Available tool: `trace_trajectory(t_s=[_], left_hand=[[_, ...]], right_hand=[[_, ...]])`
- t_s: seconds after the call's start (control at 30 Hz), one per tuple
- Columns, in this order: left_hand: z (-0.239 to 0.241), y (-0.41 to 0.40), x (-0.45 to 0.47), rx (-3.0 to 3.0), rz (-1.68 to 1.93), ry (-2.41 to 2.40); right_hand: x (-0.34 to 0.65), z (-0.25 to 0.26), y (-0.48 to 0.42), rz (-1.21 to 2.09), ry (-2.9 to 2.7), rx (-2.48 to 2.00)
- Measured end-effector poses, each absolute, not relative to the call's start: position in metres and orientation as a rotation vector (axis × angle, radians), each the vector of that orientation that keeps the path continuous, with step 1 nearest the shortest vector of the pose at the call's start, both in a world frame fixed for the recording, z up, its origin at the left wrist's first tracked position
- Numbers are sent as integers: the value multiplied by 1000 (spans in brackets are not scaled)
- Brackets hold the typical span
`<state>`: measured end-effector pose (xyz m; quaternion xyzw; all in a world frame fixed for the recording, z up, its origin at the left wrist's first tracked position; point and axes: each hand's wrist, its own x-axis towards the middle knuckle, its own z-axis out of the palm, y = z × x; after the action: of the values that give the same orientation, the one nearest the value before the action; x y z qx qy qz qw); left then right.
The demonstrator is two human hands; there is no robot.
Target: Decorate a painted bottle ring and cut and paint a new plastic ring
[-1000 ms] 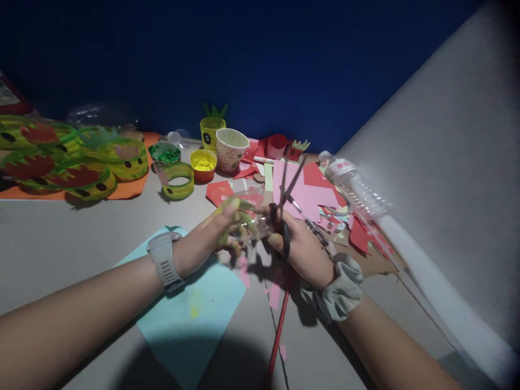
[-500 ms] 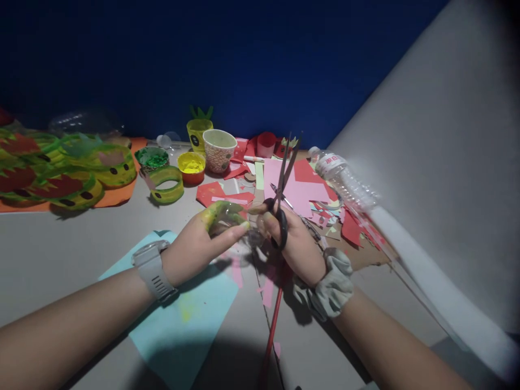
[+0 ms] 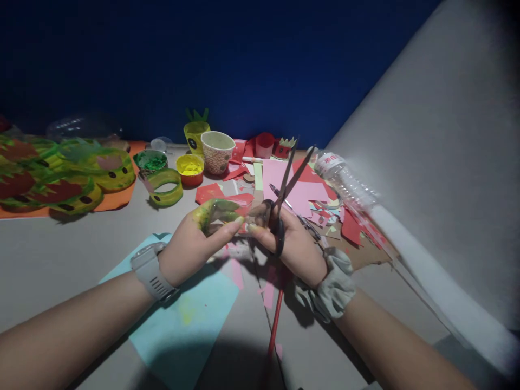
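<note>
My left hand (image 3: 205, 230), smeared with green and yellow paint, is closed with thumb and fingers on a clear plastic piece (image 3: 227, 212) that is hard to make out. My right hand (image 3: 290, 241) has a pair of black-handled scissors (image 3: 283, 203) hooked on its fingers. The scissors' blades stand partly apart and point away and up. The right thumb and fingertips meet close to the left fingertips, at the plastic's right side. Below the hands lie a light blue sheet (image 3: 190, 325), pink paper strips and a red stick (image 3: 275, 319).
A green-and-yellow ring (image 3: 166, 188) lies beside green paint (image 3: 150, 161), yellow paint (image 3: 190, 168) and a patterned paper cup (image 3: 218, 151). Painted rings (image 3: 77, 189) rest on orange paper at left. Pink paper (image 3: 292, 189), scraps, pens and a plastic bottle (image 3: 339, 173) lie right.
The scissor blades have tilted right and spread wider. My right thumb has moved nearer the left thumb. The clear plastic has shifted up from below the fingertips.
</note>
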<state>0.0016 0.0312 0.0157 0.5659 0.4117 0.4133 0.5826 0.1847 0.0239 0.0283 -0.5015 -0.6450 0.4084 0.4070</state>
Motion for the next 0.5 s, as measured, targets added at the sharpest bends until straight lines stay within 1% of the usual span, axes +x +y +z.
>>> trace_trajectory(t_s=[0.1, 0.5], left_hand=[[17, 31, 2, 1358, 989, 918], [18, 32, 3, 1402, 1031, 854]], right_hand=[[186, 27, 24, 967, -1649, -1229], [183, 29, 22, 948, -1621, -1183]])
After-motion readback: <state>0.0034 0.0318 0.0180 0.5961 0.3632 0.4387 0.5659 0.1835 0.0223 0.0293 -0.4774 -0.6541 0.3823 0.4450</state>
